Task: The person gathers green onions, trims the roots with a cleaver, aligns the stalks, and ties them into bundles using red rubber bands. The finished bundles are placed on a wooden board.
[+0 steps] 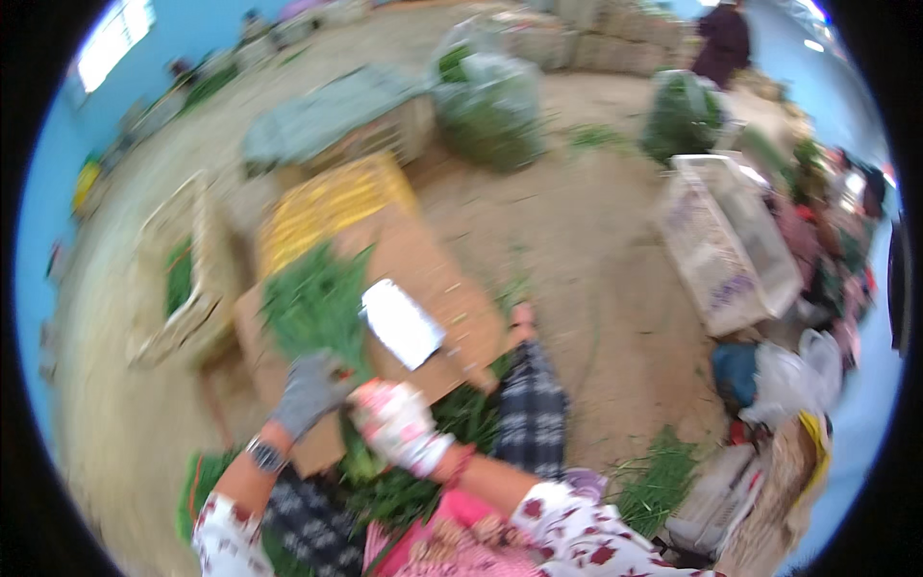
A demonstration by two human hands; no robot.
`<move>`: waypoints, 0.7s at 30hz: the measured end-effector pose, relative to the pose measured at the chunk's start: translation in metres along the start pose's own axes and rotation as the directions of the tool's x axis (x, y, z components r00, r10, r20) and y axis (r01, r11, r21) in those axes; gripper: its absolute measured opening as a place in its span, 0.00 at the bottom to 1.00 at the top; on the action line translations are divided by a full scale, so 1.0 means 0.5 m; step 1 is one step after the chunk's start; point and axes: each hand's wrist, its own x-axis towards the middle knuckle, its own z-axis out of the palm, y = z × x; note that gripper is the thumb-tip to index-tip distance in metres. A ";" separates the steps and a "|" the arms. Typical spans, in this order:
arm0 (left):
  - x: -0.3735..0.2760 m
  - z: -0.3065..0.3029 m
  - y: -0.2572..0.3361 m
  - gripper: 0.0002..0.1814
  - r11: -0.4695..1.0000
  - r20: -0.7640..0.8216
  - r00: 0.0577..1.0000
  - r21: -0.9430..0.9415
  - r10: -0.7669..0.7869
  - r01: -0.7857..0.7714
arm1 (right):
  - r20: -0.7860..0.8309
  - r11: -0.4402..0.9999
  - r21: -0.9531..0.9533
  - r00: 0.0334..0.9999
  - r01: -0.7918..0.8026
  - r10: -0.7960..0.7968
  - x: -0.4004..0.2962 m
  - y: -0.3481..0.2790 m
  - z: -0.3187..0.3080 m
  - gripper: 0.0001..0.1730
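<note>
A bunch of fine-leaved greens (317, 303) lies with its feathery tops on a flat piece of cardboard (440, 267), its stems towards me. My left hand (310, 393), in a grey glove, is closed around the stems. Against it, my right hand (393, 418), in a white patterned glove, is closed at the same stems. Something orange, maybe a band, shows at the fingers of both hands; blur hides its shape. Beside the bunch rests a shiny, silvery-white rectangular object (402, 324). More loose greens (393, 498) lie beneath my hands, between my knees.
A yellow plastic crate (339, 202) sits under the cardboard. To the left stands a pale crate (195, 324) with greens inside. White crates (714, 245) are at the right. Bags of greens (490, 115) stand ahead. Cut greens (660, 476) litter the floor. A person (725, 43) is farther back.
</note>
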 end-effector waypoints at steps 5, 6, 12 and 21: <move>0.022 0.042 0.025 0.15 0.789 0.243 0.913 -0.462 -0.327 0.405 | 0.049 0.994 0.043 0.994 -0.102 0.100 -0.056 0.038 0.044 0.12; 0.018 0.036 0.055 0.12 0.637 0.266 0.884 -0.617 -0.384 0.463 | 0.067 0.995 0.010 0.993 -0.098 0.098 -0.059 0.043 0.034 0.12; -0.017 0.007 0.061 0.13 0.591 0.255 0.907 -0.693 -0.334 0.412 | 0.124 0.987 0.030 0.981 -0.156 0.151 -0.046 -0.010 0.021 0.11; -0.035 -0.018 -0.002 0.15 0.546 0.387 0.922 -0.768 -0.020 0.334 | 0.297 0.807 0.142 0.802 -0.573 0.518 -0.013 0.005 0.031 0.15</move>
